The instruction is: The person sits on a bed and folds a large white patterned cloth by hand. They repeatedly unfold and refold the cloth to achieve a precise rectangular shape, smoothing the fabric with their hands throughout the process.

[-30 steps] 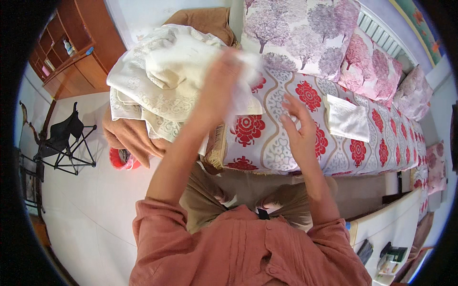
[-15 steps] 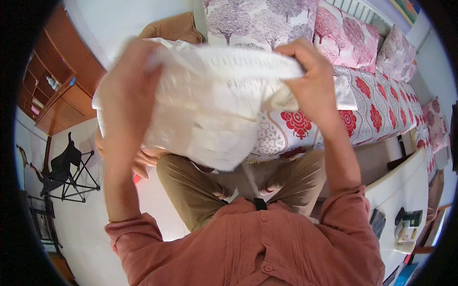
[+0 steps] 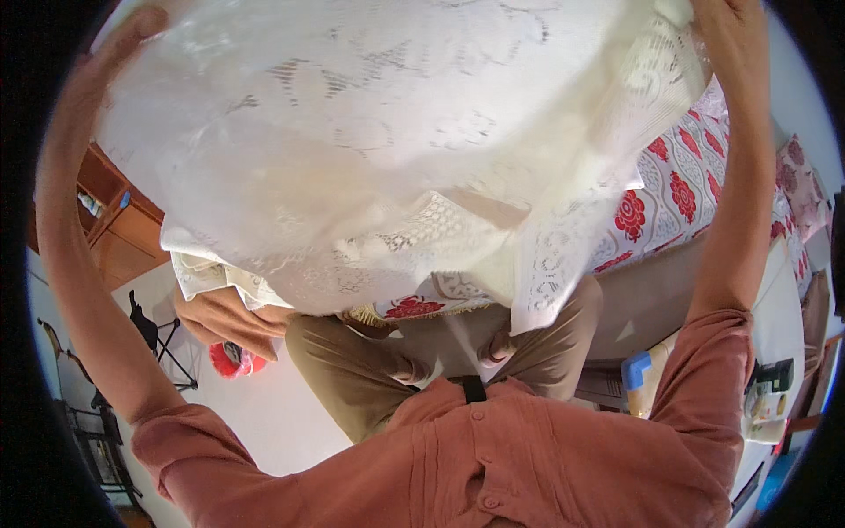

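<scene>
A: Largest first: how to handle the white floral lace cloth (image 3: 352, 114)?

B: Raised and billowing across most of the view, with a pointed corner (image 3: 541, 286) near the right knee (image 3: 578, 308). Best to draw both sides apart evenly, for less slack through the middle.

A: Next, the red-medallion sofa cover (image 3: 682, 167)?

B: Below and beyond the lace. Better to hold the cloth high there, away from rubbing.

A: And the brown blanket (image 3: 224, 319)?

B: At lower left, under some cream lace folds (image 3: 216, 273). Same piece or another? Impossible to tell. Avoid dragging both along together.

A: Red basin (image 3: 236, 363)?

B: Just beside the blanket. Watch for trailing lace on that side.

A: Now, hands and grip?

B: Right hand (image 3: 732, 19), cut off at the top: seemingly closed on bunched lace. Left hand (image 3: 128, 33), fingers curled near the cloth's upper left; too blurred to tell about any hold. Match heights on both sides.

A: Smallest worry?

B: Gold fringe (image 3: 363, 315) along the sofa cover's front edge. A likely snag for openwork; lift well clear.
</scene>
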